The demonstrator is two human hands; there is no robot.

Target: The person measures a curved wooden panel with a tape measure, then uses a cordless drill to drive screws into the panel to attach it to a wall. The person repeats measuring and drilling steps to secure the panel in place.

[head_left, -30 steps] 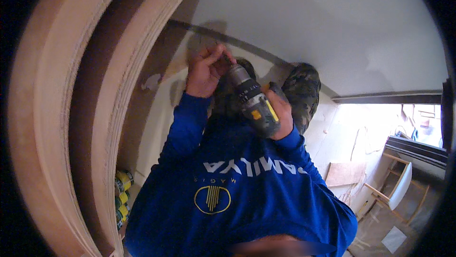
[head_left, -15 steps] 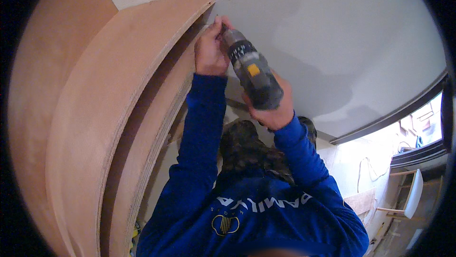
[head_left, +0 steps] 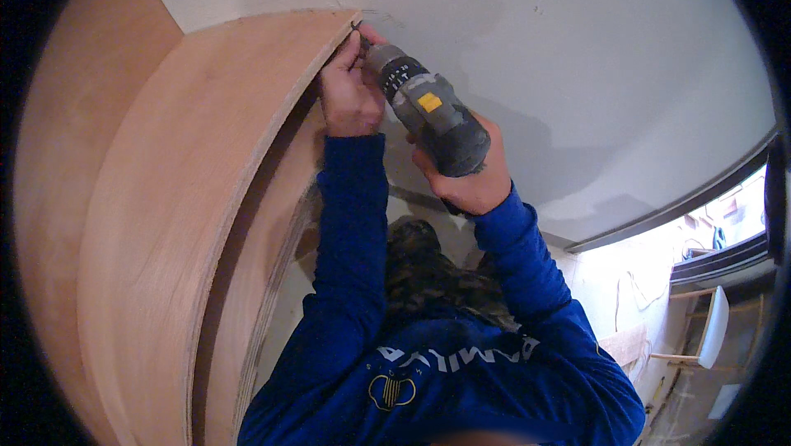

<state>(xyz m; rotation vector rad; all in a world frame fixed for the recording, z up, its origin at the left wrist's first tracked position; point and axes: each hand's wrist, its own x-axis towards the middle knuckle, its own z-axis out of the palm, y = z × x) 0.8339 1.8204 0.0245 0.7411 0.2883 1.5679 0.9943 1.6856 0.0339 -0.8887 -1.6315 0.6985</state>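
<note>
My right hand [head_left: 479, 172] is wrapped round the handle of a grey and black cordless drill [head_left: 437, 129] with a yellow patch, aimed toward the far end of the top curved plywood shelf [head_left: 189, 141]. My left hand [head_left: 354, 91] is pinched at the drill's tip, by the shelf's front edge where it meets the grey wall [head_left: 577, 75]. What its fingers hold is small and dark, too hidden to name. A second curved plywood board [head_left: 272, 199] shows below the top one.
An upright plywood panel [head_left: 74, 75] lines the left side. My legs in camouflage trousers [head_left: 428, 273] are below me. On the right are a bright window opening [head_left: 725, 215], a wooden chair [head_left: 709, 322] with a pale panel, and a loose cord [head_left: 643, 298].
Both hands and the drill have risen from over my legs to the top shelf's corner at the wall, shifting slightly left since half a second ago. The view now shows more wall and shelf.
</note>
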